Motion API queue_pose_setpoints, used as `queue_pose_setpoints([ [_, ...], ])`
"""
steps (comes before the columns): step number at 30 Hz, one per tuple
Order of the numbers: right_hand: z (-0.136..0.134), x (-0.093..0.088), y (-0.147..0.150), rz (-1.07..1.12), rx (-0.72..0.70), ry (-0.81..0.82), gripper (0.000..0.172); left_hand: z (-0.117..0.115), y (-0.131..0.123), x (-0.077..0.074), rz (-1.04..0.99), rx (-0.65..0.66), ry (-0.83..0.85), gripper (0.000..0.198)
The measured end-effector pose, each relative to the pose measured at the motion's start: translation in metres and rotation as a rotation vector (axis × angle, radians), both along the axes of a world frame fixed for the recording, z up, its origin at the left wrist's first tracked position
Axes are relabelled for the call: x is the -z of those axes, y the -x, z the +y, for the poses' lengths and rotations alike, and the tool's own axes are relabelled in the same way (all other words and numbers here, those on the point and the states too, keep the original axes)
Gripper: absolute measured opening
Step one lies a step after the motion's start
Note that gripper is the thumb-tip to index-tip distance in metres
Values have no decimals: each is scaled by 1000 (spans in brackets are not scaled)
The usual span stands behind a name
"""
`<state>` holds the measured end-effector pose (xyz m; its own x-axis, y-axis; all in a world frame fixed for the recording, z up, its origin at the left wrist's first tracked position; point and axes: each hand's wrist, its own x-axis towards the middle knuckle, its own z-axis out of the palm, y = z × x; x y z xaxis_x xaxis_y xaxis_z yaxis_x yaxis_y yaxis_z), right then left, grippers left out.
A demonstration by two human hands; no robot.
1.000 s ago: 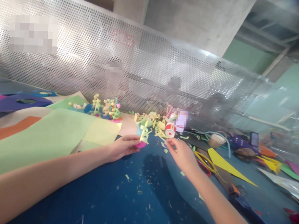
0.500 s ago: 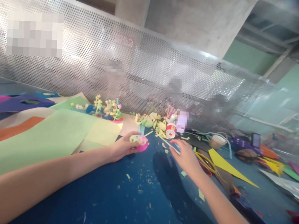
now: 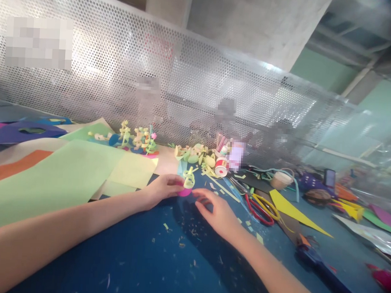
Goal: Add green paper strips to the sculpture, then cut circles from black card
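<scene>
My left hand (image 3: pixel 163 190) grips a small foam or paper craft figure (image 3: pixel 189 177) by its edge. It has pale yellow-green loops standing on a round pink base (image 3: pixel 185 192). Just right of that base is my right hand (image 3: pixel 216 211), its fingers curved and apart from the thumb, with nothing seen between them. Whether its fingertips touch the base I cannot tell. Beyond the hands lies a heap of pale yellow-green cut pieces (image 3: pixel 198 155), beside a red and white spool (image 3: pixel 221 166).
Green sheets (image 3: pixel 66 174) cover the left of the blue table (image 3: pixel 127 256). Finished-looking small figures (image 3: pixel 138 139) stand at the back. On the right lie red-handled scissors (image 3: pixel 260 212), yellow-handled scissors (image 3: pixel 267 205), a yellow strip (image 3: pixel 297 213) and a dark blue glue gun (image 3: pixel 326 271). A perforated metal screen (image 3: pixel 199 81) rises behind.
My right hand has moved left, from near the scraps to beside the craft figure. In my left hand the figure has turned upright, loops above its pink base.
</scene>
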<state>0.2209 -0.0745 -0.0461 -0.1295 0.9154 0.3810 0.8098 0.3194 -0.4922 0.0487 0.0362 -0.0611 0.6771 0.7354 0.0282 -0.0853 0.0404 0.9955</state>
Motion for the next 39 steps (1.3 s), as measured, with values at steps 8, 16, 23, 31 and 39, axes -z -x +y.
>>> queue_pose_setpoints([
  [8, 7, -24, -50, -72, 400, -56, 19, -4, -1, 2, 307, -80, -430, 31],
  [16, -13, -47, -119, -161, 455, 254, 5, -3, 0, 0, 405, -113, -655, 24],
  [23, 1, -30, -95, -109, 350, 159, 13, -4, 0, 3, 405, -193, -788, 21],
  [31, 24, 4, -82, -11, 244, 34, 23, -4, 0, 2, 348, -220, -654, 31],
  [39, 25, 9, -81, 358, 270, 84, 13, -9, -1, -4, 383, -192, -654, 30],
])
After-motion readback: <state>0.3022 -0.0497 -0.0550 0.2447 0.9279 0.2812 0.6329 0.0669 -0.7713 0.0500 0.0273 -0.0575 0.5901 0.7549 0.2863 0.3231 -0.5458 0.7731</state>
